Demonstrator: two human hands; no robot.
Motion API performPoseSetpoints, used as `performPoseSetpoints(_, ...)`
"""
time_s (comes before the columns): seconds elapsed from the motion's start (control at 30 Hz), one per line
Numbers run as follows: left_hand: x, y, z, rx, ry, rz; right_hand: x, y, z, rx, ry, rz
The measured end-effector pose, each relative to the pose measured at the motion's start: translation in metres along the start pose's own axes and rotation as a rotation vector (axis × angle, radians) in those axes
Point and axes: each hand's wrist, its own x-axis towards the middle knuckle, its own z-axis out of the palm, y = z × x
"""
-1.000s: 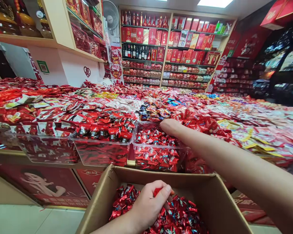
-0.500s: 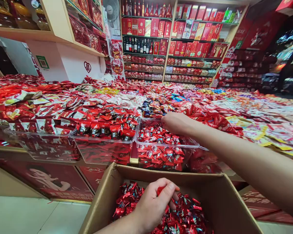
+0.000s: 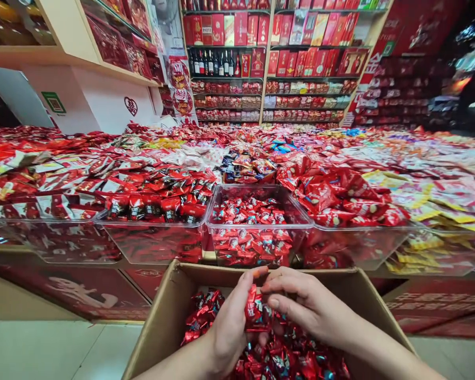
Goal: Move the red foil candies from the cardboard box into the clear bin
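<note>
Over an open cardboard box point(image 3: 164, 303), my two hands are cupped together around a few red wrapped candies point(image 3: 255, 306). My left hand point(image 3: 229, 324) presses in from the left with its thumb up. My right hand point(image 3: 306, 301) curves in from the right, fingertips against the candies; how many lie between the hands is hidden. More red wrapped candies point(image 3: 285, 359) lie loose in the box below. Directly behind the box stands a clear plastic bin point(image 3: 257, 226), partly filled with similar small red candies point(image 3: 249, 211).
Clear bins heaped with packets stand on both sides: red and black packets point(image 3: 158, 206) to the left, larger red packets point(image 3: 340, 200) and yellow ones point(image 3: 427, 248) to the right. A candy-covered display point(image 3: 142, 158) stretches back to shelves of bottles and red boxes point(image 3: 237, 29).
My right hand has come back from the clear bin to meet my left hand over the box. Red candies now show between them. The view has tilted down slightly.
</note>
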Motion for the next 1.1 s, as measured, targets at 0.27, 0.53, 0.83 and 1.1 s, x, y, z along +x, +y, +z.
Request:
performPoseSetpoints(0.27, 0.007, 0.009, 0.001, -0.104, -0.037, -0.062, -0.006, 0.01, 0.001, 0.107, 0.113, -0.052)
performPoseSetpoints(0.53, 0.003, 0.015, 0.0, 0.034, -0.057, -0.108, -0.005, 0.012, 0.003, 0.236, 0.231, -0.015)
performPoseSetpoints(0.83, 0.004, 0.022, -0.004, 0.116, 0.168, 0.056, -0.01, 0.009, 0.006, 0.389, 0.277, 0.218)
performPoseSetpoints(1.1, 0.001, 0.017, -0.002, 0.113, 0.13, 0.094, -0.009, 0.01, 0.011, 0.337, 0.243, 0.199)
